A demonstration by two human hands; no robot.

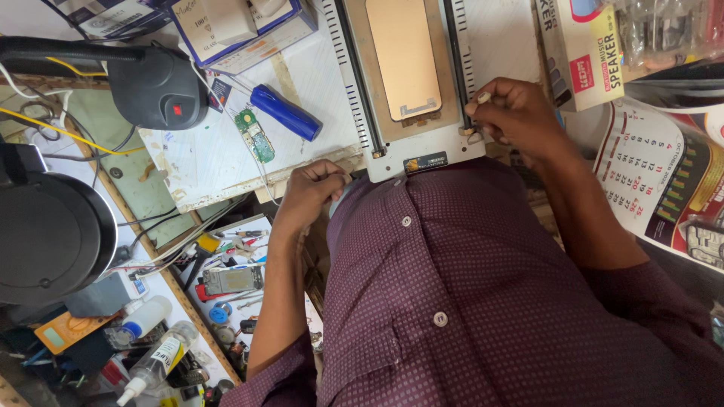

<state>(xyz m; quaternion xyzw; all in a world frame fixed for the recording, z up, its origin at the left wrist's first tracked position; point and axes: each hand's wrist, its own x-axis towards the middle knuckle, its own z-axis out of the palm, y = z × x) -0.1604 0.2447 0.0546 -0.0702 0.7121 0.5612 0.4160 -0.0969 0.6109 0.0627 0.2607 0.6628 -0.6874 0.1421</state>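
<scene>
A white flat machine (467, 45) with a tan rectangular plate (403, 56) and black rails lies on the bench in front of me. My right hand (516, 117) rests on its front right corner, with thumb and fingers pinched on a small pale piece (483, 96) beside the right rail. My left hand (313, 192) is curled into a fist at the machine's front left corner, against the bench edge. I cannot see anything inside it. My maroon dotted shirt hides the bench edge below both hands.
A blue cylinder (285, 111) and a small green circuit board (256, 136) lie left of the machine. A black lamp head (158, 87), cardboard boxes (581, 45), a calendar (656, 181), a tool-filled drawer (234, 279) and plastic bottles (154, 358) surround me.
</scene>
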